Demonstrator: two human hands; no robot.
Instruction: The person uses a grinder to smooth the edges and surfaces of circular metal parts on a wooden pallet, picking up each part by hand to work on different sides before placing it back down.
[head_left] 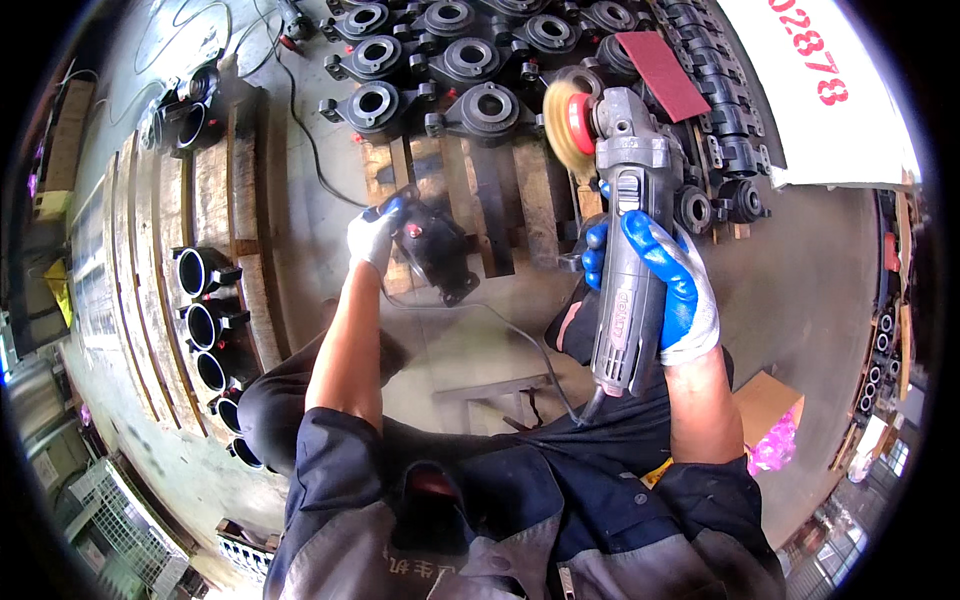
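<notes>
My right hand [665, 285], in a white glove with a blue coated palm, is wrapped round the body of a grey angle grinder [620, 330]. The grinder points away from me, its head raised over the pallet's right side. A yellowish disc [562, 130] with a red centre is fitted on its left, its outline smeared. In front of me my left hand [373, 235], gloved alike, grips the upper left of a black metal casting [437, 248]. That casting is slightly blurred and tilted at the near edge of the pallet. The grinder's cord [520, 328] runs from its rear end across toward the left hand.
Several black castings with round bores [490, 108] stand in rows on the far wooden pallet [535, 200]. A dark red abrasive sheet [665, 75] lies on them. Left, another pallet [140, 290] carries cylindrical parts [203, 325]. A cardboard box [765, 405] sits at right.
</notes>
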